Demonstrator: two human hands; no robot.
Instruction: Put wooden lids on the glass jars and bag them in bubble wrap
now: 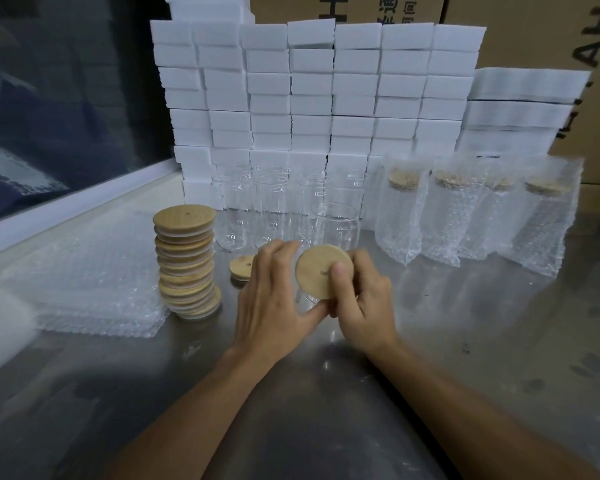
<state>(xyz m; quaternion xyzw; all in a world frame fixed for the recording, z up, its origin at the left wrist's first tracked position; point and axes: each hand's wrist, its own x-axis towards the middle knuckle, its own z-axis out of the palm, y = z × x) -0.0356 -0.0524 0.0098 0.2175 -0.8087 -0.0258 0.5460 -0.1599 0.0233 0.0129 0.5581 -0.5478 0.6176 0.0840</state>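
A round wooden lid (317, 270) with a small hole sits tilted on a clear glass jar (307, 296) lying toward me at the table's middle. My right hand (364, 299) grips the lid, thumb pressed on its top. My left hand (274, 292) curls round the jar's left side, thumb under the lid's lower edge. A leaning stack of wooden lids (186, 263) stands to the left, one loose lid (240, 268) beside it. Several bare glass jars (281, 209) stand behind my hands. Flat bubble wrap bags (84, 278) lie piled at left.
Several lidded jars in bubble wrap bags (471, 216) stand in a row at right. White foam blocks (309, 98) are stacked like a wall at the back, cardboard boxes (534, 29) behind them. The steel table (326, 427) stretches toward me.
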